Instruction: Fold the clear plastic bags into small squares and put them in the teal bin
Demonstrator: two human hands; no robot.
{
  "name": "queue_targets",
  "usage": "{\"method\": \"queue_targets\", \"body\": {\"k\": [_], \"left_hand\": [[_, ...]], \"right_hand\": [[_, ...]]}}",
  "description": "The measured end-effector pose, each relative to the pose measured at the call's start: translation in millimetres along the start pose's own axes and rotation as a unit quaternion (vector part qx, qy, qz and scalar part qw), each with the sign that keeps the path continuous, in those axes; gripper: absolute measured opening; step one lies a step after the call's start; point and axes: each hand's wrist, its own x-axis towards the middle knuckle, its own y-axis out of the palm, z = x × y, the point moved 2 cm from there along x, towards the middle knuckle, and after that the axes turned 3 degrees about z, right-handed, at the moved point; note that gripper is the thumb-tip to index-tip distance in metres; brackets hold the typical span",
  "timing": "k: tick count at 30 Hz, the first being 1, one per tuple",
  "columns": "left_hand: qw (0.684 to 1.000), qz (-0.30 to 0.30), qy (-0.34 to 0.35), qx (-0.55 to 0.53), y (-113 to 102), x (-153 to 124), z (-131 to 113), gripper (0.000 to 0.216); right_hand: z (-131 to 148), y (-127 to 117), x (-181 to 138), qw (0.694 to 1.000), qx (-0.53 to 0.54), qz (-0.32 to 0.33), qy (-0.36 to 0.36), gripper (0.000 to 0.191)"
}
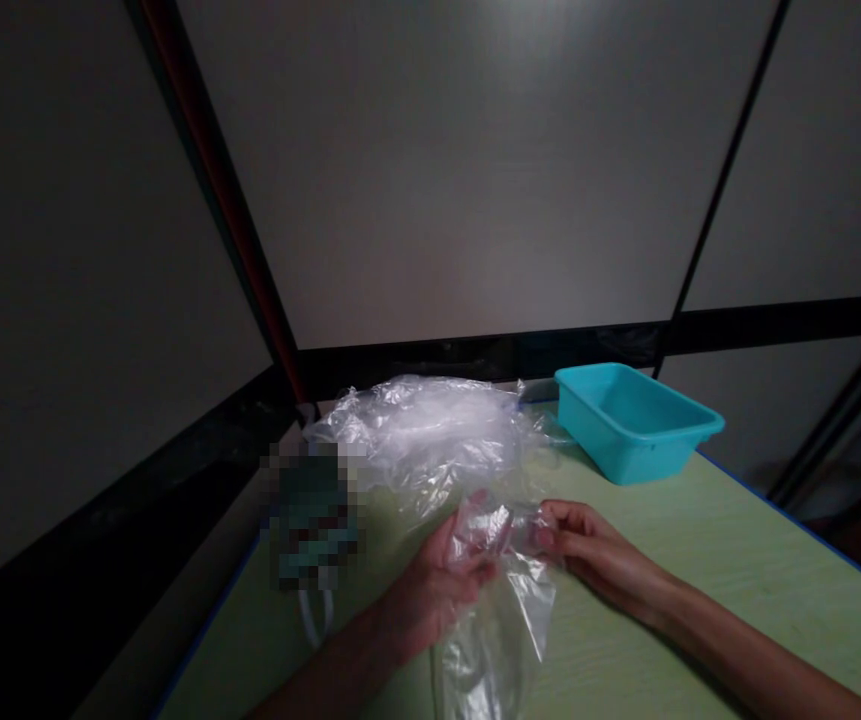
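A clear plastic bag (pixel 494 620) hangs between my two hands over the near part of the table, its lower end running out of view at the bottom. My left hand (pixel 441 580) is closed around the bag's upper part, with some fingers seen through the film. On the other side, my right hand (pixel 587 545) pinches the bag's upper right edge between thumb and fingers. Just beyond my hands lies a heaped pile of clear plastic bags (pixel 437 425), crumpled and shiny.
A turquoise plastic basin (pixel 636 450) stands at the table's back right, with nothing seen inside. To the left is a pixelated dark green item (pixel 314 520) with a pale loop below it. The light green table (pixel 625 640) has blue edging; pale panels (pixel 475 200) rise behind it.
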Motion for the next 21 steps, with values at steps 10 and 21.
{"method": "queue_targets", "body": {"k": [10,21], "left_hand": [[0.998,-0.030,0.024,-0.053,-3.1,4.4,-6.1,0.033],[0.983,-0.132,0.087,0.094,0.6,3.5,-11.2,0.092]], "right_hand": [[6.2,-4.0,-1.4,0.988,0.154,-0.003,0.009,0.015],[0.6,-6.5,-4.7,0.982,0.180,0.022,0.048,0.028]]}}
